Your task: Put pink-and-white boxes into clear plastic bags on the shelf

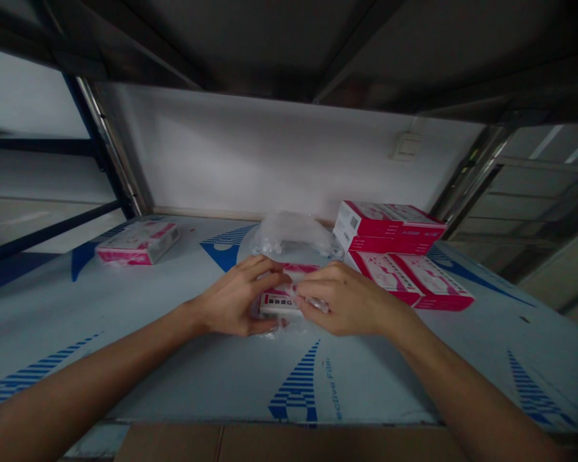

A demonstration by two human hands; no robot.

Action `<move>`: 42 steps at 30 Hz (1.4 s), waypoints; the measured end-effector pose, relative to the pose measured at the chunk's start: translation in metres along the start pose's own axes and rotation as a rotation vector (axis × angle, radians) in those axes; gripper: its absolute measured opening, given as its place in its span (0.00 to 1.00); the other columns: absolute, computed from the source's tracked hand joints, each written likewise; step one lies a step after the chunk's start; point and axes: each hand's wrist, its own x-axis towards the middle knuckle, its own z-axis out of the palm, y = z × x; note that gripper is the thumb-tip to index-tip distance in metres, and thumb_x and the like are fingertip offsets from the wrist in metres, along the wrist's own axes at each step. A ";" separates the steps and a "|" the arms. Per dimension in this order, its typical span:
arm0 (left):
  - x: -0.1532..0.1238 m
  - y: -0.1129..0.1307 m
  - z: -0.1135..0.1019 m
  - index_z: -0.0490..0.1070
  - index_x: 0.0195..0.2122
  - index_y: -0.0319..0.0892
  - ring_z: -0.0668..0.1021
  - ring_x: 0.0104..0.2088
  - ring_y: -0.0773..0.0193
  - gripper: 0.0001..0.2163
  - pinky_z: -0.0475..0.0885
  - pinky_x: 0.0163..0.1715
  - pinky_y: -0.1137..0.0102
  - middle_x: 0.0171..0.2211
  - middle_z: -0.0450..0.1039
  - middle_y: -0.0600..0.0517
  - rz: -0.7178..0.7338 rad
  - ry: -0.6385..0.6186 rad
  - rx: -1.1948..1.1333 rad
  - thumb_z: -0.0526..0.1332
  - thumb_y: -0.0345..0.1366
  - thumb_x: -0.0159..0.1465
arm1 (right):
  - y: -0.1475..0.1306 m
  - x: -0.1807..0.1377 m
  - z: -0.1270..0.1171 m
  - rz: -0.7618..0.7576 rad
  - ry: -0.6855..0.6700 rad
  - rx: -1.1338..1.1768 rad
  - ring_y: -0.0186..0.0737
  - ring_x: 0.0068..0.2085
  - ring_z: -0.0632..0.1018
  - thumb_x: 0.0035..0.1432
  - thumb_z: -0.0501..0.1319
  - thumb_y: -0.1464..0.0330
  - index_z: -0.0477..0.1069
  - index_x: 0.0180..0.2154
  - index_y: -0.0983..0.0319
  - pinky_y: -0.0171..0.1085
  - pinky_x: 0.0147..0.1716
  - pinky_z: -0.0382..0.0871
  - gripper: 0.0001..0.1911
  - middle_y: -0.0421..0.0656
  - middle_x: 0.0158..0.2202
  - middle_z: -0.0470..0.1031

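Observation:
A small pink and white box (280, 301) wrapped in clear plastic film lies on the shelf board (173, 359) in the middle. My left hand (236, 298) grips its left end with curled fingers. My right hand (344, 298) pinches the plastic film at the box's right end, fingers closed on it. A crumpled clear plastic bag (291, 232) lies just behind the two hands.
Several pink and white boxes (395, 250) are stacked at the back right. One more such box (139, 242) lies at the back left. Metal uprights (113, 144) frame the shelf, another shelf hangs low overhead, and cardboard (279, 443) lies at the front edge.

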 end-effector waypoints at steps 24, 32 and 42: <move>0.002 -0.013 0.009 0.61 0.64 0.41 0.65 0.65 0.39 0.44 0.64 0.60 0.43 0.64 0.63 0.35 -0.249 -0.030 0.148 0.63 0.67 0.56 | 0.056 0.005 0.023 0.351 -0.046 -0.005 0.46 0.48 0.79 0.69 0.49 0.66 0.77 0.46 0.58 0.48 0.50 0.73 0.18 0.48 0.47 0.80; -0.011 -0.027 0.009 0.58 0.66 0.42 0.68 0.63 0.35 0.49 0.67 0.57 0.43 0.65 0.62 0.34 -0.325 -0.112 0.104 0.66 0.67 0.50 | 0.046 0.012 0.037 0.328 0.123 -0.050 0.47 0.49 0.78 0.64 0.57 0.65 0.76 0.47 0.58 0.49 0.52 0.74 0.13 0.48 0.47 0.78; -0.005 -0.018 0.009 0.54 0.69 0.42 0.61 0.66 0.35 0.50 0.61 0.61 0.40 0.66 0.58 0.35 -0.209 -0.068 0.004 0.72 0.57 0.50 | 0.053 -0.008 0.006 0.307 -0.049 0.322 0.50 0.55 0.78 0.48 0.73 0.56 0.64 0.64 0.54 0.49 0.53 0.76 0.43 0.49 0.60 0.74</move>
